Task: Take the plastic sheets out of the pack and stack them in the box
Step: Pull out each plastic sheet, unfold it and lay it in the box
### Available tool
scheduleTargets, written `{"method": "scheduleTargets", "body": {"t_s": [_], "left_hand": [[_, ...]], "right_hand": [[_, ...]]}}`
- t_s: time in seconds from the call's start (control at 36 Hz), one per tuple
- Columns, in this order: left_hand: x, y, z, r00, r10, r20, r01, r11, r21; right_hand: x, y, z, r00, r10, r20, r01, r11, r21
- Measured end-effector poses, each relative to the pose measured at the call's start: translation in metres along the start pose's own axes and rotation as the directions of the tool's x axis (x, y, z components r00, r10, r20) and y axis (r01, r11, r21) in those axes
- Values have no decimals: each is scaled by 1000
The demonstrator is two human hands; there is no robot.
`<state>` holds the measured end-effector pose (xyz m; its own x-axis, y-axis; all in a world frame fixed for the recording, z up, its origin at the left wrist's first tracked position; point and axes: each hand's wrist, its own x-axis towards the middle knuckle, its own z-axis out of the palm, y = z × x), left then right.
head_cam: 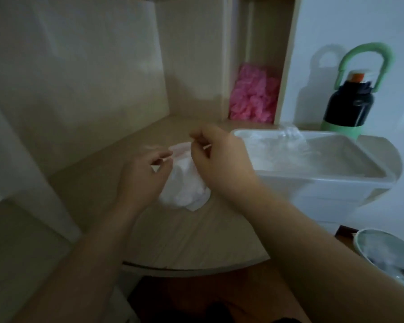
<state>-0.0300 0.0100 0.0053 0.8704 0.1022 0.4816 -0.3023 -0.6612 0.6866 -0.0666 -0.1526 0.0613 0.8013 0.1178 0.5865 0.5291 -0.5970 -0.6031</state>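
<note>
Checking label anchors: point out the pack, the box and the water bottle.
pack [184, 191], head view, on its crumpled white lower part.
box [331, 194], head view, on its near outer wall.
water bottle [348, 106], head view, on its dark body.

A: What carries the things here?
B: A pale wood-grain desk [196, 241], with a rounded front edge.
A: And what lies on it?
B: In the middle a white plastic pack [184, 192], crumpled. Right of it, near, a clear plastic box [336, 183]. Behind the box stands a dark bottle [346, 106] with a green base, its foot partly hidden.
</note>
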Motion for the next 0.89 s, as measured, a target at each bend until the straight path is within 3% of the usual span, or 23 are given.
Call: {"method": "scheduleTargets", "body": {"t_s": [0.08, 0.19, 0.31, 0.5, 0.64, 0.78, 0.89], "left_hand": [[-17, -24, 9, 996, -37, 83, 32, 997, 68], [-34, -43, 22, 969, -129, 213, 115, 990, 78], [-39, -49, 30, 984, -137, 114, 132, 990, 49], [-40, -52, 33, 996, -16, -84, 15, 1000, -8], [-41, -44, 32, 993, 76, -94, -80, 996, -42], [-35, -22, 28, 994, -95, 56, 109, 925, -365], [-25, -16, 19, 991, -122, 64, 137, 882, -450]], "right_hand": [[-14, 7, 35, 988, 48, 144, -47, 999, -8], [-25, 36, 68, 927, 240, 287, -257, 966, 20], [-35, 58, 82, 880, 291, 376, -328, 944, 36], [-43, 71, 94, 916, 231, 329, -265, 962, 64], [-42, 74, 91, 916, 267, 299, -319, 937, 142], [-44, 71, 89, 919, 294, 262, -344, 923, 174], [-45, 71, 89, 929, 303, 214, -334, 933, 131]]}}
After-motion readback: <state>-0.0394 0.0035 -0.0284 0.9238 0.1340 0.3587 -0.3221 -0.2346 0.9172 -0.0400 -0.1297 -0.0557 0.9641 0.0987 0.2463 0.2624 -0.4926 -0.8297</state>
